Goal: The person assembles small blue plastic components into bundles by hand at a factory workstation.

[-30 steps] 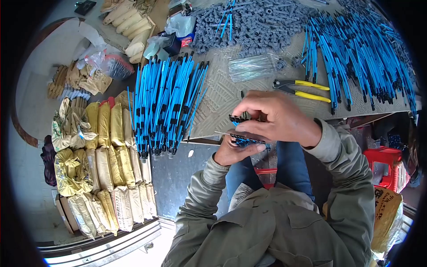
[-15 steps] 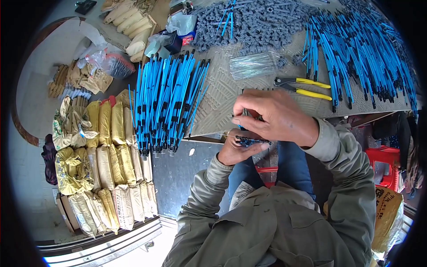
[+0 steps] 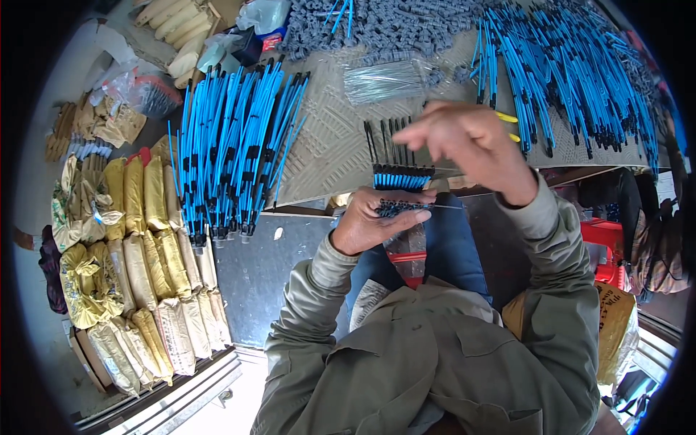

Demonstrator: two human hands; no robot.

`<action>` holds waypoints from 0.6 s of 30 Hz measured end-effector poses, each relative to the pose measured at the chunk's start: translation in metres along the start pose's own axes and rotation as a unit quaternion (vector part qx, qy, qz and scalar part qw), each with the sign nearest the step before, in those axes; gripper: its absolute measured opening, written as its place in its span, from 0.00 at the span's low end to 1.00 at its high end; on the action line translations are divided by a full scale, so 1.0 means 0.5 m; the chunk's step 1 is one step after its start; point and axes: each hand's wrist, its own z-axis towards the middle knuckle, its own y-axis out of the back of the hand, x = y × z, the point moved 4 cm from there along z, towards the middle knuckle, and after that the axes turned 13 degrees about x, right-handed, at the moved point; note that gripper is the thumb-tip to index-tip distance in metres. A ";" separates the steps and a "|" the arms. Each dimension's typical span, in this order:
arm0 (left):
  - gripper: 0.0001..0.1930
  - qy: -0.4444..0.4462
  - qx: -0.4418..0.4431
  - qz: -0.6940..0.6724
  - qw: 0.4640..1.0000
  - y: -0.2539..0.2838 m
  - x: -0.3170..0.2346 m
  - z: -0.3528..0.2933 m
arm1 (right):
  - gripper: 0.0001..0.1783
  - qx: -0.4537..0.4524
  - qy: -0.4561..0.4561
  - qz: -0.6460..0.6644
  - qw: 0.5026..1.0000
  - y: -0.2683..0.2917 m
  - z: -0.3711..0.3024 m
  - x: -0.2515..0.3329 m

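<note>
Left hand (image 3: 373,221) is clenched around a bundle of blue rods (image 3: 401,180) with black tips, gripped low near the dark end caps, the black tips fanning upward over the edge of the grey ribbed bench (image 3: 326,145). Bundle sits at the bench's near edge, directly above the person's lap. Right hand (image 3: 471,148) is raised just above and right of the bundle, fingers loosely curled, thumb and forefinger pinched together; can't tell whether it grips anything, though a thin wire (image 3: 442,206) runs across from the bundle under that hand. Partly hidden behind the right hand: yellow-handled pliers (image 3: 507,127) lying on the bench. Left of the hands, a big stack of finished blue rods (image 3: 232,145) lies fanned on the bench, ends overhanging the near edge. Another large heap of blue rods (image 3: 573,80) covers the right side. Far edge: pile of small grey plastic parts (image 3: 391,25), and a clear bag of thin metal wires (image 3: 384,78) just in front. Floor on the left: rows of yellow and tan sacks (image 3: 138,246). Red stool (image 3: 602,239) to the right of the lap.
</note>
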 end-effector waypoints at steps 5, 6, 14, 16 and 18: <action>0.13 -0.022 0.030 -0.010 0.999 0.001 -0.005 0.009 | 0.25 0.005 -0.036 -0.256 0.966 -0.040 -0.086 -0.106; 0.13 -0.023 0.032 -0.012 0.999 0.003 -0.006 0.007 | 0.25 0.005 -0.039 -0.257 0.966 -0.044 -0.082 -0.107; 0.13 -0.046 0.084 0.020 0.995 0.018 -0.014 0.000 | 0.31 0.187 -0.005 -0.304 0.934 -0.102 -0.009 -0.136; 0.16 -0.044 0.110 0.074 0.990 0.010 -0.007 -0.010 | 0.32 0.201 0.001 -0.311 0.929 -0.109 -0.011 -0.138; 0.18 -0.040 0.125 0.098 0.987 -0.010 0.015 -0.026 | 0.32 0.208 0.001 -0.312 0.927 -0.117 -0.014 -0.141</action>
